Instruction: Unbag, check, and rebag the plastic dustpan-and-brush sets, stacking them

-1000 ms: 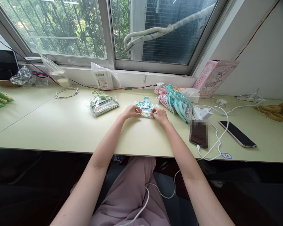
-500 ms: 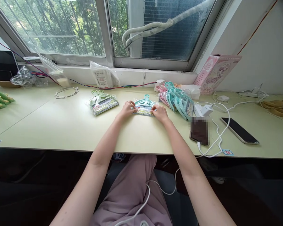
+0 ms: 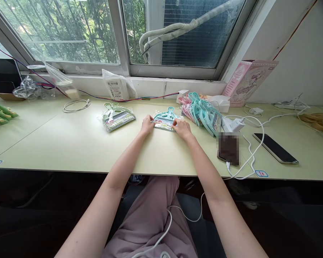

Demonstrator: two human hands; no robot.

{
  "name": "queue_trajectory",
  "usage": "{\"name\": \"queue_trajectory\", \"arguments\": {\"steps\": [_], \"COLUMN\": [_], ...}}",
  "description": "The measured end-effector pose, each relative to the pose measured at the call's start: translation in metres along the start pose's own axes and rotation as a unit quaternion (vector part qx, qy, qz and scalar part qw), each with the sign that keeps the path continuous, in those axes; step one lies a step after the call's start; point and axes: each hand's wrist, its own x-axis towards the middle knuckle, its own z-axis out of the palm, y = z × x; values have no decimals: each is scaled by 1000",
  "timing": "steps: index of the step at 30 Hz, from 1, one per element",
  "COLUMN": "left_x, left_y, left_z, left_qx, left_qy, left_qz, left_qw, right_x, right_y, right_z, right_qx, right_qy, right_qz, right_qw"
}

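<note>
A small teal hand brush [image 3: 168, 115] in a clear plastic bag lies on the table, its handle pointing towards the window. My left hand [image 3: 148, 124] pinches the left edge of the bag. At the lower right corner, the fingers of my right hand [image 3: 181, 128] are closed on the same packet. To the left lies a packet of green hand brushes [image 3: 117, 116] in clear plastic with a printed card. Right of my hands, several teal packaged brushes [image 3: 204, 114] are piled against pink ones [image 3: 186, 108].
A phone [image 3: 228, 149] on a white charging cable lies right of my forearm, with another dark phone [image 3: 276, 147] beyond it. A pink box [image 3: 249, 84] stands by the wall. Along the windowsill are a labelled white packet [image 3: 117, 87] and thin wires. Green stalk-like items [image 3: 0, 113] lie far left.
The brush packet has turned slightly, its handle end shifting a little to the right. My left hand has moved slightly with its edge; my right hand keeps its place.
</note>
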Motion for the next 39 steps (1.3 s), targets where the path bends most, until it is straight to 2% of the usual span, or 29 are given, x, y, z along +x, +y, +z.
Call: {"name": "queue_trajectory", "arguments": {"steps": [5,9,12,16,21,29,35,39], "left_x": [3,4,2,-1,-4,-3,-3,-4], "left_y": [3,7,10,12,16,15,13,16], "left_z": [5,9,9,5,3,8,9,7], "left_qx": [-21,7,14,-8,-8,37,78,110], "left_qy": [4,5,10,-17,0,35,42,25], "left_qz": [-64,-58,-66,-95,-106,-81,-63,-78], "left_qw": [998,998,998,995,994,995,994,991], "right_x": [-3,-5,-4,-1,2,2,2,-1], "right_y": [-5,-8,2,24,31,29,34,30], "right_z": [1,4,8,11,11,9,3,-2], "right_qx": [-24,-48,-41,15,82,102,160,105], "right_qy": [-13,18,61,109,68,66,31,44], "right_qz": [2,10,44,109,180,174,174,208], "right_qw": [1000,999,996,988,978,977,971,971]}}
